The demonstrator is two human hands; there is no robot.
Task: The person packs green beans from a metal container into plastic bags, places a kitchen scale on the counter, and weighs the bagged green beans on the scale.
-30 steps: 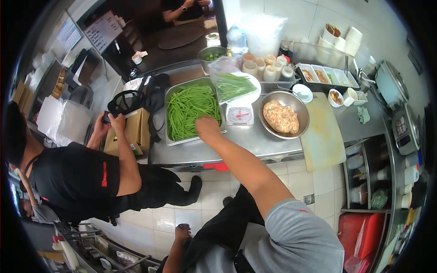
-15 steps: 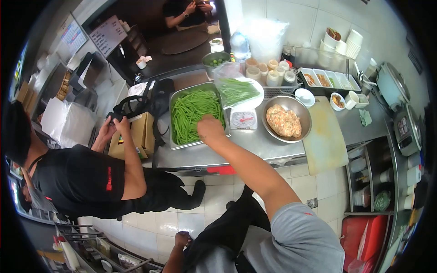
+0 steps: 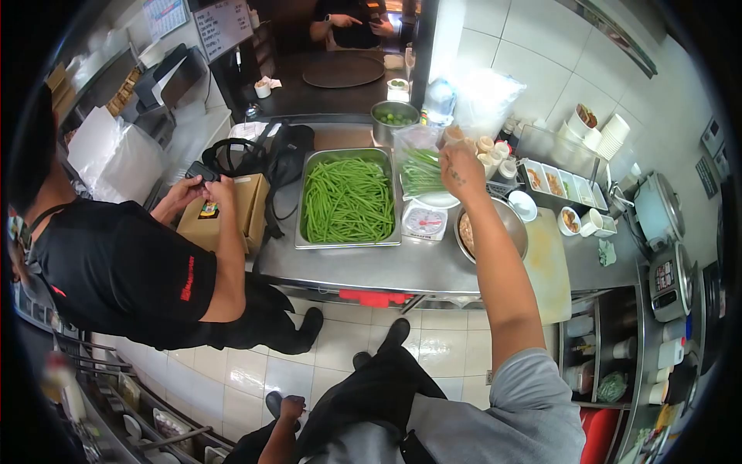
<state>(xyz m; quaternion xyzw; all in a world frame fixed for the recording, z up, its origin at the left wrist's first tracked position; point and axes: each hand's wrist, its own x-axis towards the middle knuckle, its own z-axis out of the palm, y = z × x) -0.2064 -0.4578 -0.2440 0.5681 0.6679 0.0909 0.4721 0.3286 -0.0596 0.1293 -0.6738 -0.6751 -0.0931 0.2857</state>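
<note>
My right hand (image 3: 463, 168) is over the right side of a clear plastic bag of green beans (image 3: 420, 172), its fingers curled down. What they hold, if anything, is hidden. The bag lies on a white plate (image 3: 442, 201) beside a kitchen scale (image 3: 425, 223). To the left, a steel tray (image 3: 300, 224) is full of loose green beans (image 3: 348, 199). Right of the scale, my forearm partly covers a steel bowl (image 3: 516, 232) with a pale, chunky mixture (image 3: 467, 234) in it. My left hand (image 3: 292, 407) hangs low by my side, loosely closed, with nothing visible in it.
At left a co-worker (image 3: 131, 263) holds a small dark device near a cardboard box (image 3: 228, 213). Behind the bag are squeeze bottles (image 3: 495, 155) and a pot of limes (image 3: 394, 120). A cutting board (image 3: 550, 263) and condiment tray (image 3: 560, 185) are at right.
My right hand has left the beans in the tray and moved right, to the bag on the plate. The view has shifted. My left hand still hangs low.
</note>
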